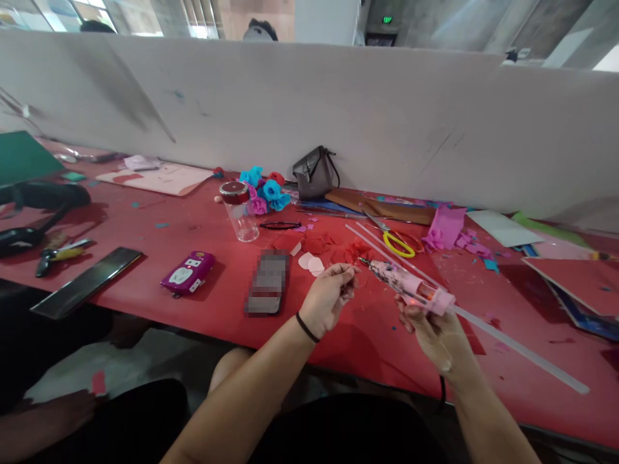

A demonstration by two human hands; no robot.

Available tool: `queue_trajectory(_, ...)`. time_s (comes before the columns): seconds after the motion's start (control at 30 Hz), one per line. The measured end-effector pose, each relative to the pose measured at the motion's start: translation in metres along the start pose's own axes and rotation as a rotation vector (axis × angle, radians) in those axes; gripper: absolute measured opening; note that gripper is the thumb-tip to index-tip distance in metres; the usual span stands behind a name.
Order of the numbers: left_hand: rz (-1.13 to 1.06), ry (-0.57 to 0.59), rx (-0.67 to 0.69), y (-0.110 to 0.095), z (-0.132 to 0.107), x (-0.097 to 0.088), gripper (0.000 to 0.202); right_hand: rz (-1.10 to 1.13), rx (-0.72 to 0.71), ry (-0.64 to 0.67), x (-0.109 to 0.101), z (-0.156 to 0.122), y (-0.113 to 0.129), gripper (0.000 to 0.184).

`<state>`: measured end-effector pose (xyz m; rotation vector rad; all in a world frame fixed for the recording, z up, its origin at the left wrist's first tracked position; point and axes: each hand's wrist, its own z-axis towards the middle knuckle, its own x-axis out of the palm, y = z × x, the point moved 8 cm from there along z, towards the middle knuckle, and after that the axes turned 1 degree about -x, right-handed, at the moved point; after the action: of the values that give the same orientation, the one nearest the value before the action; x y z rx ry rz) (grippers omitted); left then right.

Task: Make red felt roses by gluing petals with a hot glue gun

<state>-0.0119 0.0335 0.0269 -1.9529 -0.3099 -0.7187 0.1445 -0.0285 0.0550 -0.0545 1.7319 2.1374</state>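
Note:
In the head view, my right hand [425,325] is wrapped round a pink hot glue gun [406,283] with a dark-stained nozzle end and a small red light. The nozzle points left, towards my left hand [331,293]. The fingers of that hand are pinched together just short of the nozzle tip; what sits between them is too small to make out. Pale round paper petals [311,263] and crumpled red paper [316,243] lie beyond my left hand. A long translucent glue stick [522,351] extends right from behind the gun; whether it is inserted is unclear.
Yellow-handled scissors [397,245] lie past the gun. Leftward are a phone [267,283], a purple device [187,274], a clear jar [242,219] and blue and pink paper flowers [271,193]. A dark bag [314,174] stands by the white partition [309,96]. Another person's hand [62,412] shows lower left.

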Motion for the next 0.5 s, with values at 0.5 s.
queue_trajectory(0.5,0.015,0.003,0.008,-0.001,-0.002,0.0,0.008,-0.159,-0.057,-0.061,-0.003,0.003,-0.014,0.045)
